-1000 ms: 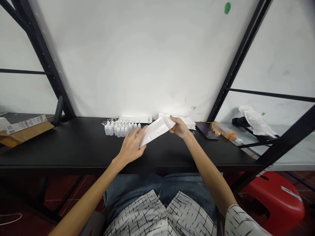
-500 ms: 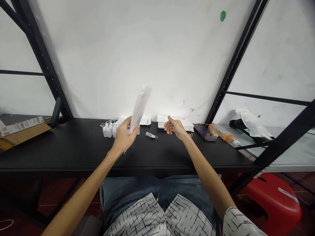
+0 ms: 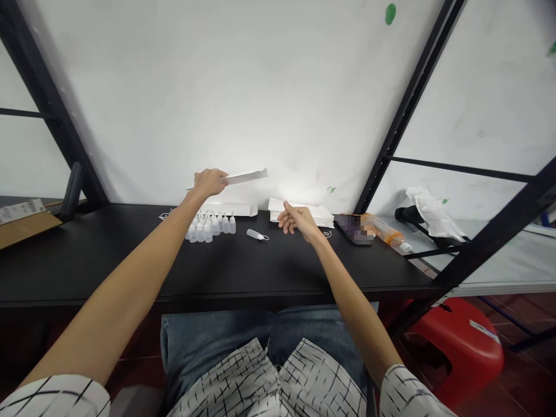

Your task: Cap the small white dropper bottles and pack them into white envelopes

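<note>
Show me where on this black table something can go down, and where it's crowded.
The black tabletop is open left of the white dropper bottles, up to the cardboard box, and along the front edge below the lying bottle and right hand. It is crowded along the back, from the bottles through the paper stack to the phone.

Dropper bottles (image 3: pixel 207 231) — left of paper stack (image 3: pixel 319 213)

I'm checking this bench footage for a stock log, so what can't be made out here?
All in the head view:
White flat packet: seen edge-on, one end hidden by the left hand; contents unknown.
White plastic dropper bottles: front ones hide those behind; no exact count.
Dark flat slab: pixelated blur hides its surface.
Brown cardboard box: cut off by the left edge; its label is too small to read.
</note>
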Demonstrator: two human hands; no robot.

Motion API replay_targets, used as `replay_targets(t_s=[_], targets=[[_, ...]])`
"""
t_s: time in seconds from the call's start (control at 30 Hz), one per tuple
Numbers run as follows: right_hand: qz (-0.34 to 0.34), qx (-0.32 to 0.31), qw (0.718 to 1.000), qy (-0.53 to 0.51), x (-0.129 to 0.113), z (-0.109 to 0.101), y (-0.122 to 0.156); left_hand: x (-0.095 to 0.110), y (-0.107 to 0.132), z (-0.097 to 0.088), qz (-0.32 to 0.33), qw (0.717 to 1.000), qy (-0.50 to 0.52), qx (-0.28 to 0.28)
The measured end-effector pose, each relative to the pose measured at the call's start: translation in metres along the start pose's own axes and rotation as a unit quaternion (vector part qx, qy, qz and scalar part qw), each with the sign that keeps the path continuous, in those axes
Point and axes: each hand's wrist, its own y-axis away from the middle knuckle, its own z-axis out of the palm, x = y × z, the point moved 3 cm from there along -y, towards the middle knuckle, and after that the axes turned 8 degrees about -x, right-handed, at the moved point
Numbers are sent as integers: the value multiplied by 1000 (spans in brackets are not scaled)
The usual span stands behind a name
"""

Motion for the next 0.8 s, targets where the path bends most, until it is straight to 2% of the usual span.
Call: replay_targets(t_s=[0.1, 0.27, 0.4, 0.5, 0.57, 0.67, 0.73, 0.8], targets=[[2, -8, 1000, 3, 0, 0, 0, -2, -11, 17, -15, 997, -44, -57], [4, -7, 1000, -6, -4, -1, 3, 11, -10, 37, -39, 970, -104, -216], [3, -7, 1000, 30, -2, -1, 1, 35, -5, 31, -13, 970, -101, -221], [-11, 32, 988, 153, 6, -11, -6, 56, 0, 21, 27, 970, -83, -226], [-10, 91, 949, 303, 12, -24, -12, 67, 5, 16, 62, 965, -71, -246], [47, 166, 860, 480, 23, -49, -22, 75, 16, 12, 97, 957, -58, -266], [76, 166, 812, 554, 30, -64, -28, 76, 26, 11, 112, 960, -48, -252], [106, 140, 776, 606, 39, -75, -33, 76, 39, 10, 134, 968, -42, -210]])
